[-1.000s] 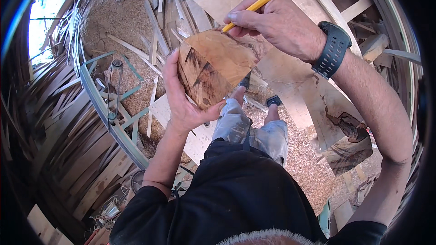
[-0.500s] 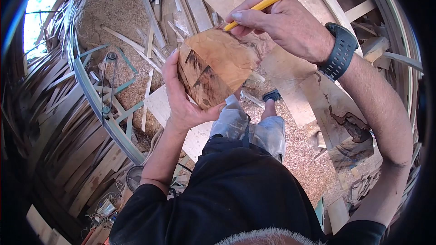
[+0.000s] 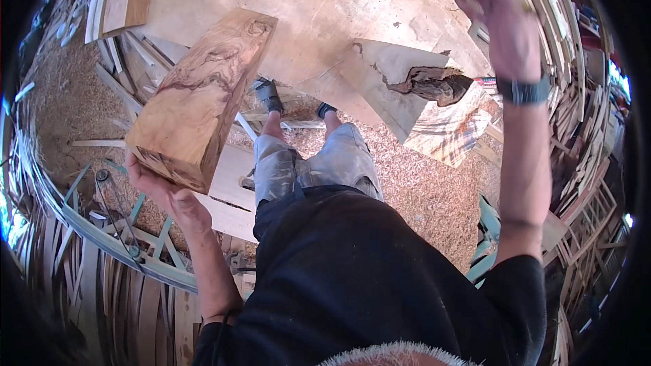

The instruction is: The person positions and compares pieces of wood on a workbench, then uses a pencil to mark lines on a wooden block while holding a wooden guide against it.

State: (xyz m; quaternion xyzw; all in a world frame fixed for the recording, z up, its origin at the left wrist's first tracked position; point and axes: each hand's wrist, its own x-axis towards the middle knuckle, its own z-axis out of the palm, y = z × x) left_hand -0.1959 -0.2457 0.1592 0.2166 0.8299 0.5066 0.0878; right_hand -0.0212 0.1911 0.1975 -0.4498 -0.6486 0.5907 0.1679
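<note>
A long, thick wooden block (image 3: pixel 196 95) with dark wavy grain rests in my left hand (image 3: pixel 166 193). That hand is closed around its near end, with the fingers under the dark end face. The block's far end lies over a broad pale board (image 3: pixel 332 20). My right hand (image 3: pixel 498 20), with a dark watch (image 3: pixel 523 91) on its wrist, is raised at the far right, apart from the block. Motion smears its fingers, so I cannot make out their shape or whether they hold anything. No pencil can be made out.
A pale slab with a dark, bark-edged hole (image 3: pixel 437 85) lies to the right, beside a streaked piece of wood (image 3: pixel 451 129). Wood shavings (image 3: pixel 420 196) cover the floor. A green curved metal frame (image 3: pixel 135 257) and stacked offcuts (image 3: pixel 102 305) stand at the left.
My right hand has moved away from the block to the far right, and the yellow pencil no longer shows. The block has turned so its long face shows. The view has shifted right.
</note>
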